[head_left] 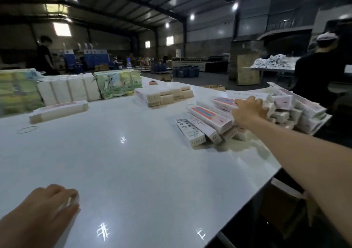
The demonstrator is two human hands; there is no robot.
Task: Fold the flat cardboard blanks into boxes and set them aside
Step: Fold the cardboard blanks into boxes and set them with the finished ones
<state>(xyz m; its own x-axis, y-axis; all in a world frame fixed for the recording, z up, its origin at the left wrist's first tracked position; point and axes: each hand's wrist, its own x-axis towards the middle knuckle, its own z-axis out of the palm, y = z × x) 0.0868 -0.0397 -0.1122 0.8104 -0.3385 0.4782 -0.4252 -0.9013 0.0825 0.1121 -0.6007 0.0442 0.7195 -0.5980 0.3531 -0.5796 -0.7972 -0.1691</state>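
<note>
A: Starting far left; printed green bundles [18, 93] are sitting at the back edge of the white worktop [133, 162], with white wrapped packs [68, 89] lined up just beside them; a person in dark clothes [44, 57] is standing behind.

B: And low in the corner the left hand [55, 205] is lying palm down on the worktop; the fingers are curling loosely, and something pale is showing at the fingertips, but it is too blurred to say whether the hand is gripping anything.

A: Moving along; a low stack of flat blanks [59, 110] is lying near the green bundles; a second printed bundle [119, 84] is standing further back, and a taller stack of blanks [163, 95] is sitting near the middle, well apart from the first.

B: Now the right side; folded boxes [209, 122] with pink panels are lying in a loose heap on the worktop, some leaning on each other; one white box [190, 133] with small print is resting at the near edge of the heap.

A: The right hand [249, 110] is reaching out over that heap; its fingers are bending down onto the boxes; the far side is hidden, so whether it is grasping one or only touching I cannot tell.

B: More boxes [304, 112] are piling up beyond the hand at the worktop's far right corner; another person in black [320, 70] is standing past them.
</note>
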